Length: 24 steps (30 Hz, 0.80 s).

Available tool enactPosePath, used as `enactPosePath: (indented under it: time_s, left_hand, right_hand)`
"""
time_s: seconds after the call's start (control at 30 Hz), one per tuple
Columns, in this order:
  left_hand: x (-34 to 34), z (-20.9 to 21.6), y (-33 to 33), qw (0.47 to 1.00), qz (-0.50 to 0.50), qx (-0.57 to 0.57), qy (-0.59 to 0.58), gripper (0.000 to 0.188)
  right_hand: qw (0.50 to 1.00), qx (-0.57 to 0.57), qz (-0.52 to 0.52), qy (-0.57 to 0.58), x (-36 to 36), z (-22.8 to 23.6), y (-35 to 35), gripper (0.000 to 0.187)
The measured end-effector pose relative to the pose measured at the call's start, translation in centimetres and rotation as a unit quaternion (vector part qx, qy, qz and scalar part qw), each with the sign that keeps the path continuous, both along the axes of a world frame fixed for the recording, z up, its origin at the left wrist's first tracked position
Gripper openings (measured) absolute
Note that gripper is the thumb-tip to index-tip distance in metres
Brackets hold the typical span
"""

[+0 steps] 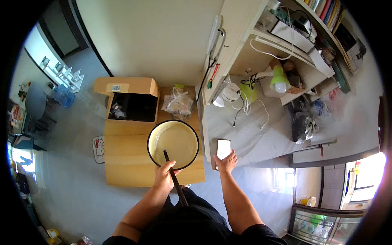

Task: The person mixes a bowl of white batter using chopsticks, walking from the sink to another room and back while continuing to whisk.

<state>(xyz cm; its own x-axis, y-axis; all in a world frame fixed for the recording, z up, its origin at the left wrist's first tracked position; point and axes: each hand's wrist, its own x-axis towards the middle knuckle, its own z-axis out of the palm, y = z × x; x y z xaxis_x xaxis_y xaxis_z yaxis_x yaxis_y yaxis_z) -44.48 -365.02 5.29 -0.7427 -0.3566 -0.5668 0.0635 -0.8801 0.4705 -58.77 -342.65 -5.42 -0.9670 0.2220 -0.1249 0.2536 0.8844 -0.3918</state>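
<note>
My left hand (164, 176) is closed at the near rim of a cream enamel bowl (173, 143) with a dark rim. Its thumb presses on dark chopsticks (178, 187), whose tips reach into the bowl and whose other ends point toward my body. Pale, smooth contents seem to cover the bowl's bottom. To the right, my right hand (227, 161) grips the lower part of a phone (223, 149) with a lit white screen, at the near left edge of the grey desk (255, 136). Fingers beneath the phone are hidden.
Beyond the bowl, a wooden table (126, 143) bears an open cardboard box (132, 83) and a clear plastic bag (178, 103). A green lamp (279, 80), white cables (246, 107) and a round white device (231, 91) occupy the desk. Shelves (300, 55) rise at right.
</note>
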Motion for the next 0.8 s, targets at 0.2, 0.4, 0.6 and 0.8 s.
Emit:
enactPosePath:
  time_s: [0.2,0.4,0.6,0.8]
  left_hand:
    - [1.7,-0.3,0.0,1.000,0.019,-0.010,0.007,0.020]
    - [2.7,1.3,0.2,0.999,0.033,-0.021,-0.021,0.028]
    - [4.6,0.1,-0.6,0.998,0.057,-0.023,-0.018,0.032]
    - [8.0,3.1,-2.9,0.997,0.019,-0.078,-0.006,0.032]
  right_hand:
    - [0.999,0.003,-0.033,-0.013,-0.5,-0.4,-0.8,0.089]
    - [0.998,0.010,-0.032,-0.052,-0.4,0.7,-1.2,0.091]
    - [0.972,-0.021,0.143,0.186,3.7,4.3,-4.0,0.095]
    - [0.700,-0.266,0.566,0.345,15.3,16.2,-9.6,0.080]
